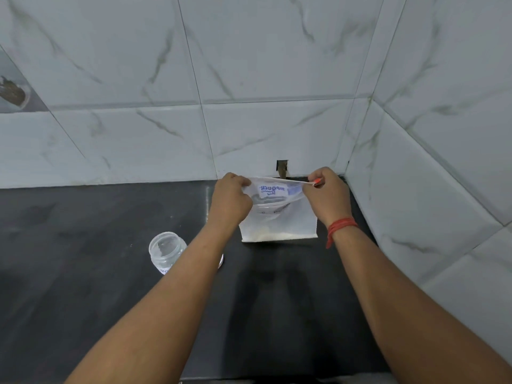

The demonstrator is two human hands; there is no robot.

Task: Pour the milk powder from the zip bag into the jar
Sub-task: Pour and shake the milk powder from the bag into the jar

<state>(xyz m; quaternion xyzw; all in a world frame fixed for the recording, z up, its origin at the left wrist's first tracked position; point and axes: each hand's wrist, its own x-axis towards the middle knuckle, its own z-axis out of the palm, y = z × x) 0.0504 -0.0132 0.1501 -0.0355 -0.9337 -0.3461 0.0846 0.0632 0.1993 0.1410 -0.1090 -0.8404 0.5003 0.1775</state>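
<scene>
Milk powder (pixel 273 236) sits as a thin pale layer along the bottom of a clear zip bag (pixel 279 220), which hangs upright above a dark countertop (pixel 83 300), close to the corner of a marble-patterned tiled wall (pixel 277 65); the left hand (pixel 231 198) pinches the top edge of the bag on one side and the right hand (pixel 327 194) pinches it on the other (a red thread bracelet (pixel 339 227) circles that wrist), the two hands set apart with the bag's mouth stretched between them. The mouth looks partly parted, though whether the seal is open along its full width cannot be told. A small clear jar (pixel 166 252) stands uncapped on the countertop to the left, well apart from the bag and partly behind the left forearm; a pale round shape beside the forearm may be its lid, but it is mostly hidden.

Risks from here, as a judgement: the jar's mouth is narrow beside the wide bag opening — powder tipped across the full width would likely spill over the rim onto the countertop; a sudden tug could jolt the seal apart and puff fine powder out; the left forearm passes close above the jar and could knock the light container over; and powder may cling in the bag's corners — leaving some behind.
</scene>
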